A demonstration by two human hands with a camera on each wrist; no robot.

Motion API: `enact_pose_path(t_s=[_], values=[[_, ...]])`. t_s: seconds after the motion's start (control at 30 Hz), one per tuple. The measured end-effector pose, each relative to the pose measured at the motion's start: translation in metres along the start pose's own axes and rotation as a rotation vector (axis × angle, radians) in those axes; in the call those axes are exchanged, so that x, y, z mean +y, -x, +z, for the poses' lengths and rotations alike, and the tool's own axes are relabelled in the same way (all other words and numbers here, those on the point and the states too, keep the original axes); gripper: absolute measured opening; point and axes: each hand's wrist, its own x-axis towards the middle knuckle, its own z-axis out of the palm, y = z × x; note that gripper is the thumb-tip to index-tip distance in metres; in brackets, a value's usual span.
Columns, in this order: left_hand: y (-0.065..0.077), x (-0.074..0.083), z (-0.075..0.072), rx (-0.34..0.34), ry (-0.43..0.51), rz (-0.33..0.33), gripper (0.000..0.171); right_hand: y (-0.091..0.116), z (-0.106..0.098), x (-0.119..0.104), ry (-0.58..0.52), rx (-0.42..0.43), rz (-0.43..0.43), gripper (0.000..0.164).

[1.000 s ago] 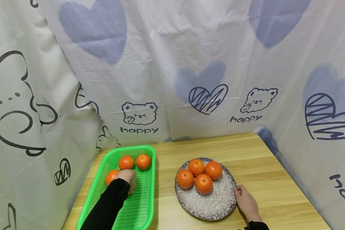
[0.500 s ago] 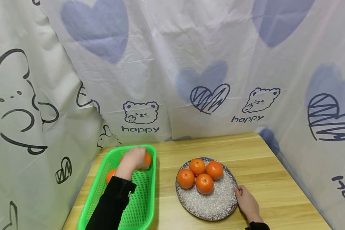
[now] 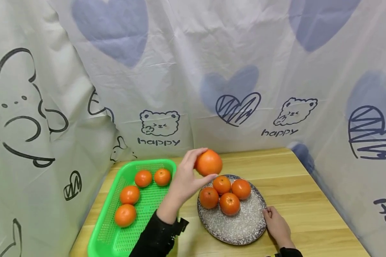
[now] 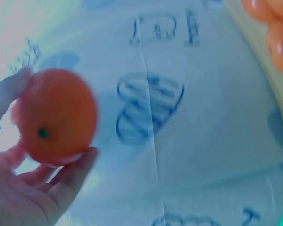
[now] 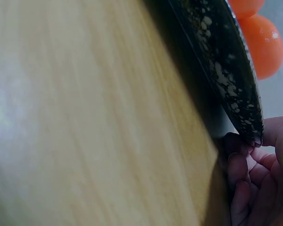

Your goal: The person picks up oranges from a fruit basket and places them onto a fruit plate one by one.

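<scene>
My left hand (image 3: 184,182) holds an orange (image 3: 209,162) in the air, over the back left edge of a round speckled grey plate (image 3: 238,228). In the left wrist view, the thumb and fingers curl around this orange (image 4: 56,117), and its small green stem spot shows. Several oranges (image 3: 229,204) sit grouped on the plate's back left half. At the plate's right rim, my right hand (image 3: 278,226) pinches the edge. The right wrist view shows its thumb above and curled fingers (image 5: 240,172) under the dark plate rim (image 5: 221,70).
A green plastic basket (image 3: 172,167) stands on the left of the wooden table (image 3: 312,214), with several oranges (image 3: 125,215) along its left side and back. White printed cloth (image 3: 180,89) hangs behind the table and at both sides.
My left hand has taken an orange from the basket, lifted it and carried it rightward to the plate. The right hand stays at the plate's rim.
</scene>
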Motion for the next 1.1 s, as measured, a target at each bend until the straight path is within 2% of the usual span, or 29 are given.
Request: enact_pose_path(t_s=[0.07, 0.13, 0.23, 0.4, 0.5, 0.6, 0.73, 0.87, 0.93, 1.1], values=[[0.001, 0.006, 0.011, 0.001, 0.070, 0.050, 0.074, 0.001, 0.000, 0.000, 0.000, 0.000, 0.004, 0.035], [0.001, 0.012, 0.023, -0.026, 0.113, 0.084, 0.074, 0.002, 0.001, 0.000, 0.001, 0.004, 0.008, 0.034], [0.003, 0.020, 0.041, -0.106, 0.096, 0.114, 0.076, 0.002, 0.001, 0.001, 0.004, 0.005, 0.008, 0.034], [0.011, 0.028, 0.077, -0.299, -0.117, 0.141, 0.081, 0.001, 0.001, 0.000, 0.008, 0.001, 0.005, 0.034], [0.017, 0.028, 0.100, -0.422, -0.293, 0.169, 0.081, 0.001, 0.001, 0.000, 0.010, 0.003, 0.002, 0.032], [0.024, 0.023, 0.123, -0.516, -0.482, 0.255, 0.076, 0.001, 0.001, -0.001, 0.012, 0.014, 0.003, 0.027], [0.038, 0.013, 0.152, -0.583, -0.679, 0.433, 0.070, 0.001, 0.001, -0.001, 0.015, 0.028, 0.002, 0.027], [0.052, 0.002, 0.177, -0.636, -0.817, 0.592, 0.063, 0.001, 0.001, -0.001, 0.008, 0.031, 0.002, 0.030], [0.058, -0.001, 0.185, -0.683, -0.859, 0.641, 0.058, 0.001, 0.001, 0.000, 0.003, 0.032, 0.001, 0.030], [0.070, -0.009, 0.200, -0.763, -0.925, 0.689, 0.037, 0.001, 0.001, 0.000, -0.011, 0.031, -0.009, 0.033]])
